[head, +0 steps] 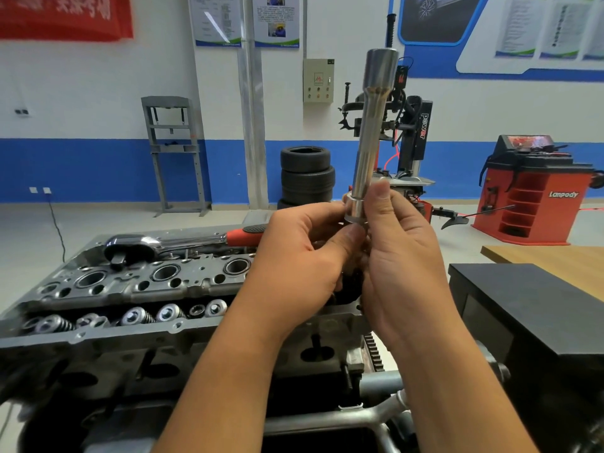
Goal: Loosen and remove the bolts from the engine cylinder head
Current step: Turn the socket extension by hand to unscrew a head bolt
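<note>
Both hands are up in front of me, and my grip is clamped on a long chrome socket extension [371, 138] that stands almost upright, its wide end at the top. My left hand [304, 256] pinches the collar at the foot of the tool between thumb and fingers. My right hand [402, 253] closes on the same spot from the other side, fingertips [379, 192] curled round the shaft just above the collar. Whether a bolt sits in the lower end I cannot tell; my palms hide it.

Below the grip and to its left lies the engine cylinder head [137, 289], grey and oily, with a row of valve springs [137, 317] along the edge nearer me and round bores open in the part past them. On the head's far side, left of my left hand, a ratchet wrench [170, 245] lies flat with its chrome head pointing away from the grip and its red handle running in behind my left knuckles. Under my wrists the engine stand's metal tubes [366, 416] show. To the right of the grip sits a black box [523, 305], and beyond it a wooden bench [555, 259].

Farther off, behind the tool, a stack of tyres [307, 173] stands on the floor beside a tyre changer [411, 135]. Well to the right is a red wheel balancer [536, 191], and off to the left a grey shop press [175, 155] stands against the blue-and-white wall.
</note>
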